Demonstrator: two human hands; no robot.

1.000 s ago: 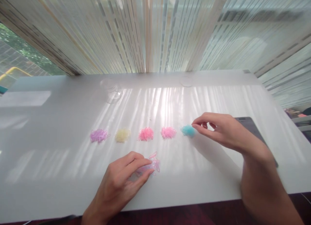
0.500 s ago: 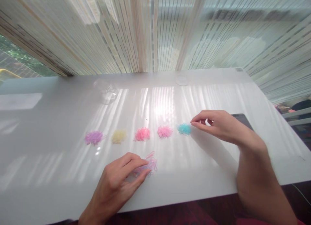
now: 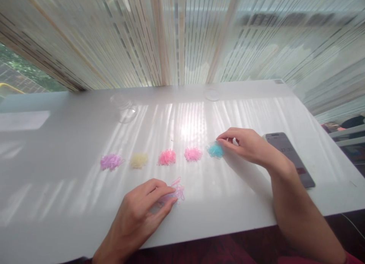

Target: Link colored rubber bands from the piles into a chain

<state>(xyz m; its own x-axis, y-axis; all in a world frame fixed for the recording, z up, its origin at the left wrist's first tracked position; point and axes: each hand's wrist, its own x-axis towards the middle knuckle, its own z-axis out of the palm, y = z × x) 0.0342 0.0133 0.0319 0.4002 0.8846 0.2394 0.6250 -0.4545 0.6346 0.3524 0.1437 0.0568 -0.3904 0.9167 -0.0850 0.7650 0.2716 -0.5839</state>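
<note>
Small elastic bands lie in colour piles across the white table: purple [image 3: 111, 162], yellow [image 3: 139, 160], red [image 3: 167, 157], pink [image 3: 193, 154] and teal [image 3: 214, 150]. Nearer me, my left hand [image 3: 142, 209] curls its thumb and fingers around a loose pile of mixed pastel bands [image 3: 179, 191], partly hiding it. At the far right edge of the teal pile, the thumb and index finger of my right hand [image 3: 243, 144] are pinched together. Whatever lies between those fingertips, if anything, is too small to make out.
A clear jar [image 3: 124, 109] rests toward the back left. A clear round lid [image 3: 212, 94] lies near the back edge. Beside my right forearm is a phone [image 3: 289, 157]. Striped string curtains [image 3: 171, 36] hang behind the table.
My right hand has moved left and slightly up, bringing its fingertips against the teal pile and uncovering more of the phone. My left hand has stayed almost still at the mixed pile.
</note>
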